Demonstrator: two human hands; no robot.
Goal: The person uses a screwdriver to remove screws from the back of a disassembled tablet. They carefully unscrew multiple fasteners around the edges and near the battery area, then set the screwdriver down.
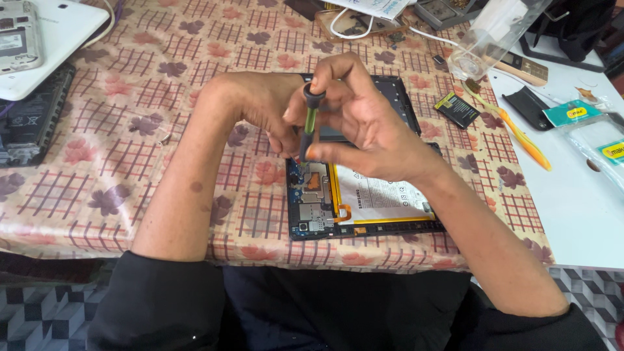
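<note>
Both hands, right hand [364,123] and left hand [263,110], grip a screwdriver [309,127] over the opened tablet [364,201]

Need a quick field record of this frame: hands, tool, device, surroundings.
right hand: grips screwdriver, forefinger on its cap
left hand: beside the shaft, steadying it
screwdriver: green and black, upright, tip hidden behind the fingers
opened tablet: back off, circuit board and battery exposed
tablecloth: floral, checked
toothbrush: orange, lying to the right
white tablet: top left
</note>
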